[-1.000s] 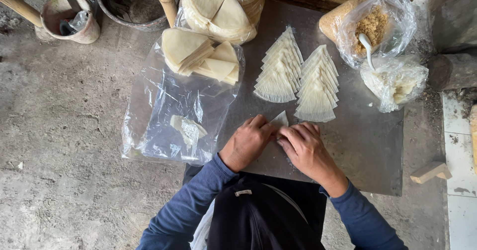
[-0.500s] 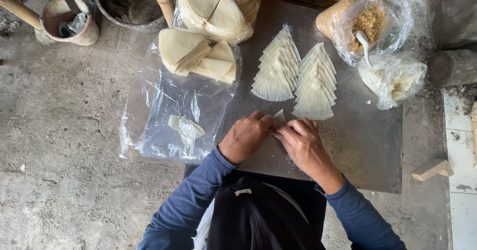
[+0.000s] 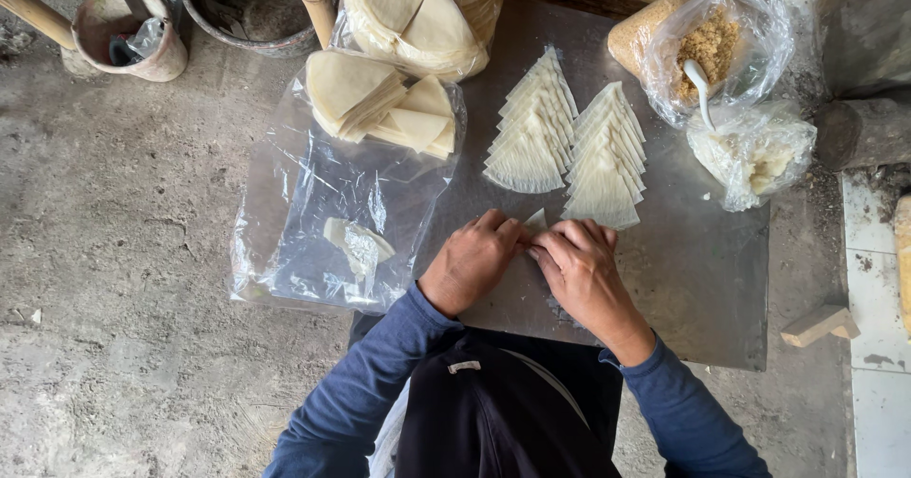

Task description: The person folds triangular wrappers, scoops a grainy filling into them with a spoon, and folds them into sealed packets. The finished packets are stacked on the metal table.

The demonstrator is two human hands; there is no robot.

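Observation:
My left hand (image 3: 472, 262) and my right hand (image 3: 581, 264) meet over a grey metal sheet (image 3: 702, 279) and pinch a small pale wrapper piece (image 3: 537, 220) between their fingertips. Only its tip shows above the fingers. Just beyond the hands lie two fanned rows of folded triangular wrappers (image 3: 567, 141). Dark blue sleeves cover both arms.
A clear plastic sheet (image 3: 313, 222) on the left holds stacked quarter-round wrappers (image 3: 375, 103) and one loose piece (image 3: 353, 243). A bagged wrapper stack (image 3: 422, 13) sits at the back. Bags of brown filling (image 3: 712, 46) with a white spoon and of white filling (image 3: 750, 150) lie right. A cup (image 3: 128, 32) and a bucket (image 3: 247, 8) stand on the concrete floor at back left.
Both hands stay together on the wrapper piece with small finger movements; less of the piece shows above the fingers now.

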